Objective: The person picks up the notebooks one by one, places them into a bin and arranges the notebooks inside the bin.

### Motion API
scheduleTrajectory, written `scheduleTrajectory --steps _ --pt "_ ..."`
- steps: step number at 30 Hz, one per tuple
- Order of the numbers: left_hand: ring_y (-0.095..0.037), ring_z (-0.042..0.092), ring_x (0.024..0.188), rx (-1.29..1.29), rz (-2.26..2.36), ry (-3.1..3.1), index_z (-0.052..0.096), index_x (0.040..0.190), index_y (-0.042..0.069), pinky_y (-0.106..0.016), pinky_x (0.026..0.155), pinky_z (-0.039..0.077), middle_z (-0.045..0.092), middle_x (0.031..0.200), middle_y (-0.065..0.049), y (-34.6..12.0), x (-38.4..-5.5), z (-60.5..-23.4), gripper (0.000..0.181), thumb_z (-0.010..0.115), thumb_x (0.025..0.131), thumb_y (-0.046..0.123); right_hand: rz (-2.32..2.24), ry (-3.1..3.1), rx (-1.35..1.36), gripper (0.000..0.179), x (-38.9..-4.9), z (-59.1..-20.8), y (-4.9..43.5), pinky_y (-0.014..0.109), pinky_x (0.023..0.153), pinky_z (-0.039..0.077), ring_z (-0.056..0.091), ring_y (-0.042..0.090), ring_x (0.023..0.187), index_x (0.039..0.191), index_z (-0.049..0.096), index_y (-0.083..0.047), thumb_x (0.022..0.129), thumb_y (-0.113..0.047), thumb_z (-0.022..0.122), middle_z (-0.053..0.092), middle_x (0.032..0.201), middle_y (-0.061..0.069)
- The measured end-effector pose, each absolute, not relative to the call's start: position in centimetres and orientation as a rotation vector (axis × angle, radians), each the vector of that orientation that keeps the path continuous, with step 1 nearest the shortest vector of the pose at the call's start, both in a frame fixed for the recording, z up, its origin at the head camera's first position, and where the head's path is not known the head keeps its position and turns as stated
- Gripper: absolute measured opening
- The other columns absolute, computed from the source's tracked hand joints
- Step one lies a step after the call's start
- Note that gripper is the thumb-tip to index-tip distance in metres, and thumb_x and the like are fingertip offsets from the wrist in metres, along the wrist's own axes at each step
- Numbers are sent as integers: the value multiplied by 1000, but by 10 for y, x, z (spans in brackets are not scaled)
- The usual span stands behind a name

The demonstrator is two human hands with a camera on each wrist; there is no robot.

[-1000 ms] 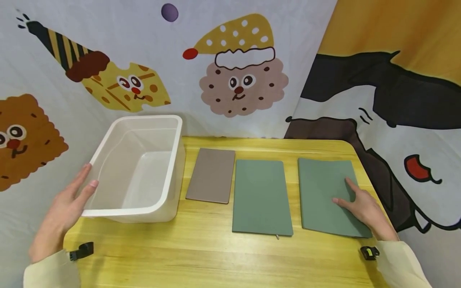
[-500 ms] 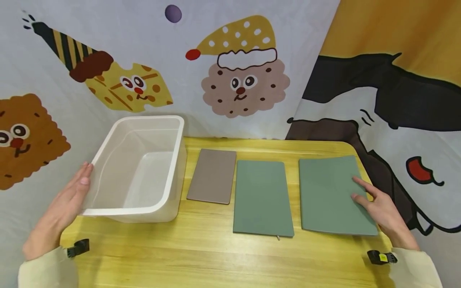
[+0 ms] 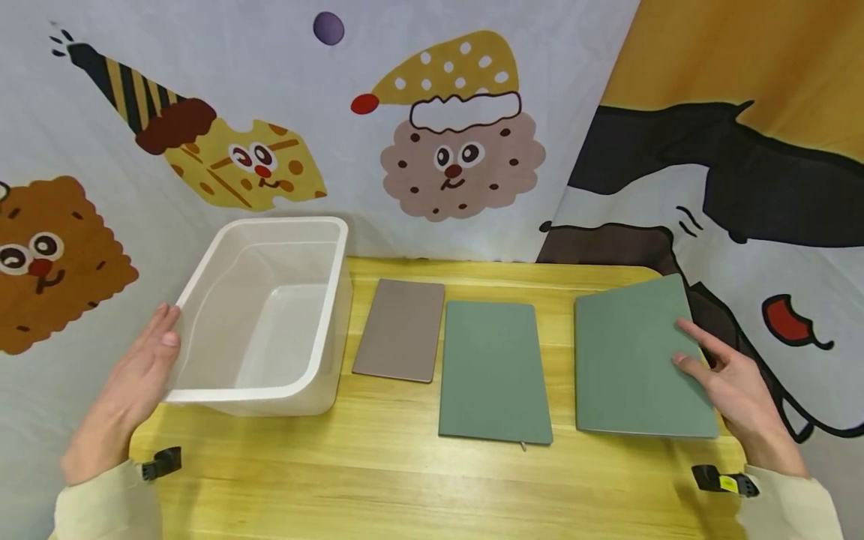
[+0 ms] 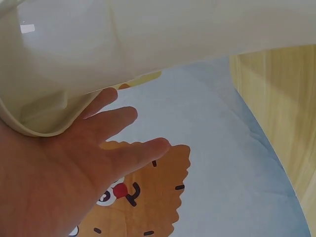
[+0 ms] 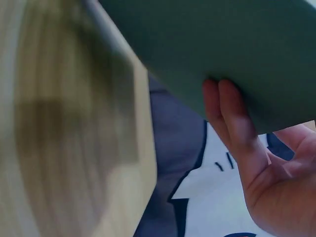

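One green notebook (image 3: 641,375) is over the right end of the tabletop (image 3: 337,480), tipped with its right side up. The right hand (image 3: 739,382) pinches that side, two fingers (image 5: 234,111) underneath. The left hand (image 3: 131,379) touches a white tub (image 3: 246,394) with straight, loose fingers. Between them lie a brown notebook (image 3: 400,330) and another green notebook (image 3: 494,371).

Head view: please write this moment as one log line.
right hand: holds rightmost green notebook, right edge raised | left hand: touches white bin | brown notebook: on table
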State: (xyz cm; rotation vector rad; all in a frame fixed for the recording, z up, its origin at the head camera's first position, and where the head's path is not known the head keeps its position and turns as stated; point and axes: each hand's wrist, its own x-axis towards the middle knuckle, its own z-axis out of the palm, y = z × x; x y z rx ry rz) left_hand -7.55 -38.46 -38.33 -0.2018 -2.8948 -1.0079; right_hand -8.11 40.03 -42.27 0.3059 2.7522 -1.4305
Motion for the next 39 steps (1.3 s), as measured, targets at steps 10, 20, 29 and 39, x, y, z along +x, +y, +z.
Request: scheduleTrajectory --steps 10,20,29,39 --pt "-49 -4 155 -132 -947 -2928 8 167 9 -74 117 -5 -7 173 -12 -380 -74 -383 59 21 114 31 -1698 2624 307 67 -74 -403 392 35 55 61 75 19 67 163 34 -33 104 -21 65 59 110 -30" --pt "-51 -3 155 -121 -919 -2939 9 166 7 -76 115 -3 -7 173 -13 -379 -74 -383 61 23 114 34 -1802 2622 327 65 -72 -389 372 32 55 61 75 13 68 160 40 -33 103 -20 67 47 144 -1" --pt "-51 -3 155 -112 -908 -2943 9 167 8 -76 115 -2 -6 173 -12 -379 -74 -383 60 24 114 33 -2067 2488 295 65 -67 -376 353 30 55 60 75 11 72 157 47 -29 99 -15 72 62 117 -18" --pt "-52 -3 154 -98 -913 -2951 8 167 9 -77 115 -3 -7 174 -12 -377 -74 -382 61 24 114 33 -2196 2400 265 64 -66 -363 331 25 62 61 73 2 90 156 49 -27 99 -15 72 51 152 -8"
